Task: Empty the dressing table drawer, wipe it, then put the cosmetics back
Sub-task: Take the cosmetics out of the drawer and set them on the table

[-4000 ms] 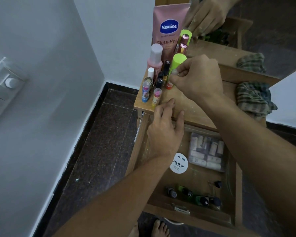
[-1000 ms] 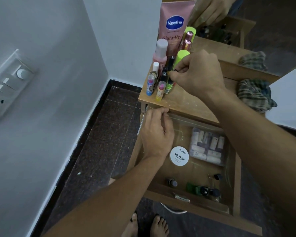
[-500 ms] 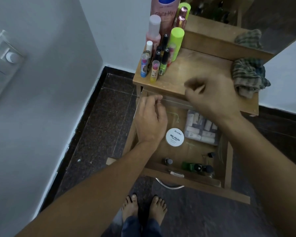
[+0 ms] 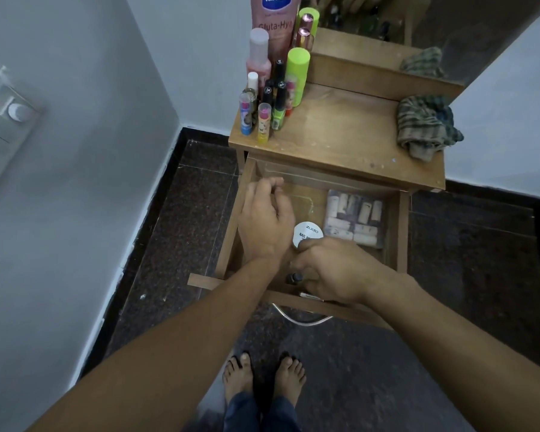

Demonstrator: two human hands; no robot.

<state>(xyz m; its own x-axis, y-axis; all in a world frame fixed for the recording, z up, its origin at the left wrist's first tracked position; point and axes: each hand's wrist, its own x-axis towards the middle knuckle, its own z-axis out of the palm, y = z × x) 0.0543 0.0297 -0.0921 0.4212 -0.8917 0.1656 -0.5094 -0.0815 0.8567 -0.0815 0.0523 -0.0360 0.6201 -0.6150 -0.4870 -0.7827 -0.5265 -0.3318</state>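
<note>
While the left hand (image 4: pixel 267 224) hovers loosely curled and empty, the right hand (image 4: pixel 334 269) closes its grip around a small bottle (image 4: pixel 294 278) at the drawer (image 4: pixel 401 232) front; likely light, slippery glass, best pinched by its cap.

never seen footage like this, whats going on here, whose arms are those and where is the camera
There is no machine here. The camera sits on a person's head and looks down, so the two arms are that person's own, and their bare feet show at the bottom.

They stand at a small wooden dressing table with its drawer pulled open. On the tabletop stand a pink Vaseline tube, a lime-green bottle, several small lip balms and nail polishes, and a crumpled checked cloth.

In the drawer lie a round white nail polish remover tub and a clear pouch of small tubes.

The left hand hovers in the drawer, apparently empty. The right hand reaches toward a small dark-capped bottle near the drawer's front; whether it grips anything is hidden.
</note>
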